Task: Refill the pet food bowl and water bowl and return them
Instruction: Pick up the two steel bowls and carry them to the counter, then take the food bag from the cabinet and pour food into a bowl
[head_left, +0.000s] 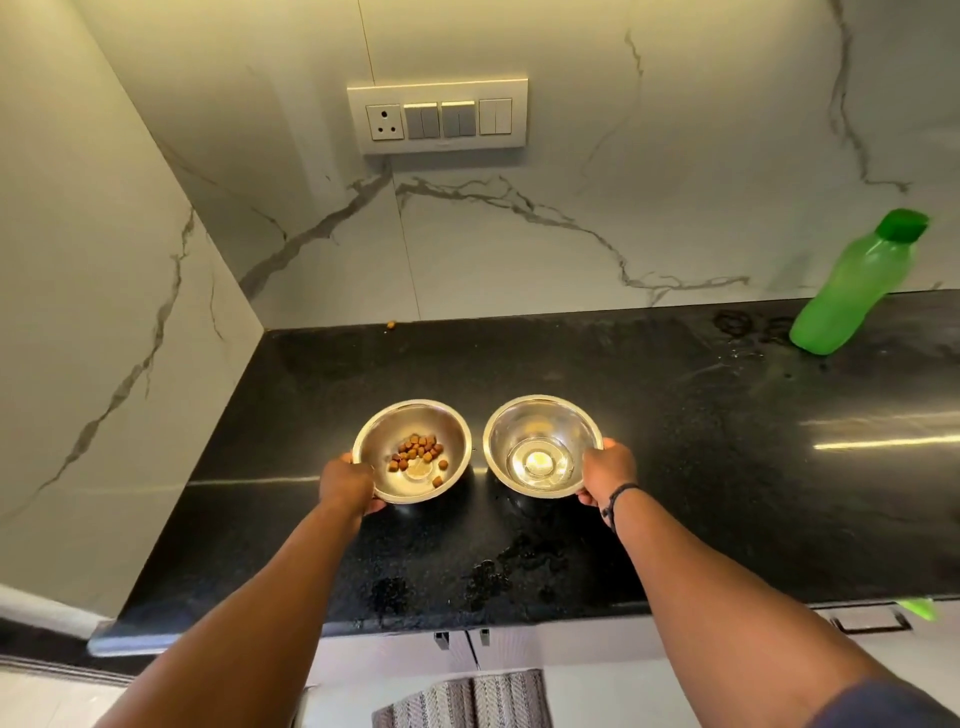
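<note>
Two steel bowls sit side by side on my black speckled worktop (675, 415), almost touching. My left hand (345, 486) has its grip curled round the near-left rim of the food bowl (413, 449), round and shiny, with brown kibble (420, 451) inside. My right hand (608, 475) pinches the right rim of the water bowl (543, 447), which holds clear water. Wet patches mark the near edge. Further right stands a green plastic bottle (852, 288), well apart. I read no writing anywhere. A switch panel (438, 115) sits on the marble wall.
</note>
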